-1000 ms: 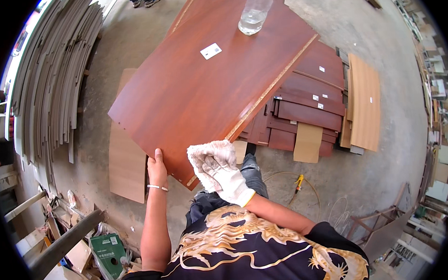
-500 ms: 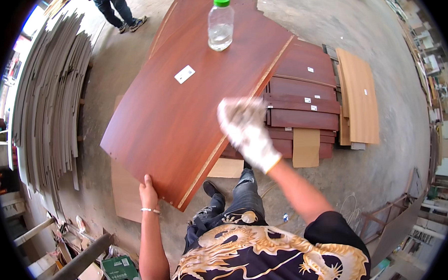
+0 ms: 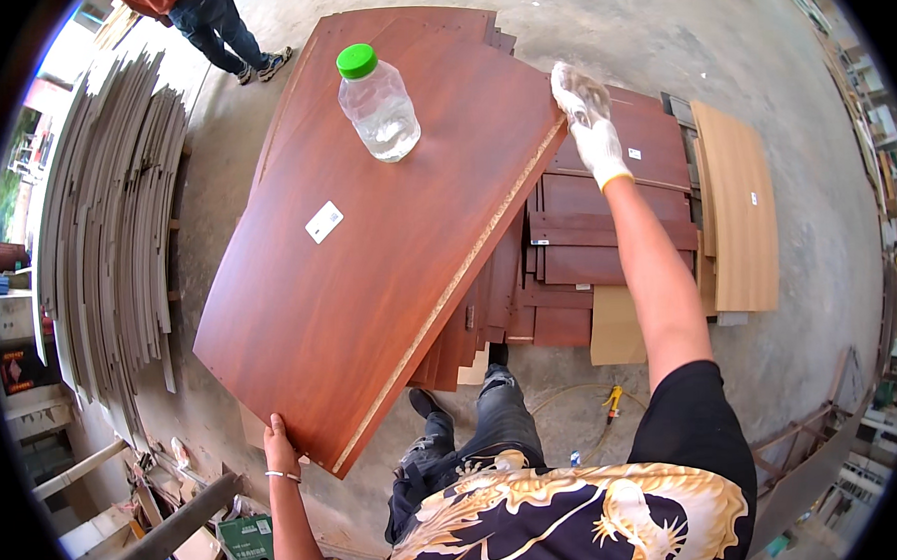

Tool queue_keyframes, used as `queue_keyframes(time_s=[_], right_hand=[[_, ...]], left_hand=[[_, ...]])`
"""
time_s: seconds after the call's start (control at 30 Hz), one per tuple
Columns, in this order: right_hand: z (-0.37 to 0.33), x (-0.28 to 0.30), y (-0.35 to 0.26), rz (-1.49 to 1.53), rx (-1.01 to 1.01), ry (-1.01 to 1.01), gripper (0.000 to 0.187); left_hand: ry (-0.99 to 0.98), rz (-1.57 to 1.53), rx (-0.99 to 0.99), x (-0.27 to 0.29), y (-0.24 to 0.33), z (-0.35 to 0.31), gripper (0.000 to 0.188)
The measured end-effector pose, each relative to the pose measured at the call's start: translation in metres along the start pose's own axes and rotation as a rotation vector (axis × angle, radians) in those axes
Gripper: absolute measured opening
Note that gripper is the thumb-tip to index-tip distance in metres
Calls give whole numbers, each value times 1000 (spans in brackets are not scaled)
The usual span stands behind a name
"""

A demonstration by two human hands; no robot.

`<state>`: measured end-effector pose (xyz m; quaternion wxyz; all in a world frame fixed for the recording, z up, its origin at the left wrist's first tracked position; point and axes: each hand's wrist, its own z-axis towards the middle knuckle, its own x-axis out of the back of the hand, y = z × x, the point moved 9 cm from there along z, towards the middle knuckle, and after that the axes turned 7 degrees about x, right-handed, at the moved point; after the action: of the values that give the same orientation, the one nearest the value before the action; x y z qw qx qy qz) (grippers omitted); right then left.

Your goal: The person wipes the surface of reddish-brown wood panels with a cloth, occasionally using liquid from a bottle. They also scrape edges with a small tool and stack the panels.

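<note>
A reddish-brown wooden panel [image 3: 368, 273] lies slanted before me, its raw chipboard edge on the right side. My left hand [image 3: 282, 446], bare with a bracelet, grips its near end, thumb on top and the other fingers hidden underneath. At the far right corner, my right hand [image 3: 585, 114] in a smudged white glove is closed against the panel's edge. A clear plastic jar [image 3: 386, 118] with a green lid and some clear liquid stands on the panel. Left of the middle, a white label [image 3: 324, 221] is stuck on the surface.
More reddish-brown panels [image 3: 616, 218] are stacked beyond on the right, beside lighter wood panels [image 3: 741, 207]. Grey boards [image 3: 106, 235] stand in a long stack at left. A person [image 3: 217, 30] stands at the far left. A yellow air gun [image 3: 613, 401] lies on the floor.
My right hand has slid along the chipboard edge to the far right corner. The panel has swung and come nearer with the jar on it. My left hand keeps its grip.
</note>
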<state>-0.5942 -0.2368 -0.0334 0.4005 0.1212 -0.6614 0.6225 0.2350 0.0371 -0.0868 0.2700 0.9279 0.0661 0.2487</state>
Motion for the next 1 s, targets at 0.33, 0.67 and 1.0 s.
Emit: queue_keyframes(time_s=[0.33, 0.67, 1.0], right_hand=[[-293, -129, -210, -649, 758, -394, 67], [-559, -285, -387, 250, 743, -958, 18], [-495, -116, -212, 977, -375, -99, 29]], left_hand=[[-32, -20, -63, -8, 5, -11, 51], [-289, -12, -81, -37, 30, -27, 62], [-420, -180, -104, -37, 20, -26, 50]])
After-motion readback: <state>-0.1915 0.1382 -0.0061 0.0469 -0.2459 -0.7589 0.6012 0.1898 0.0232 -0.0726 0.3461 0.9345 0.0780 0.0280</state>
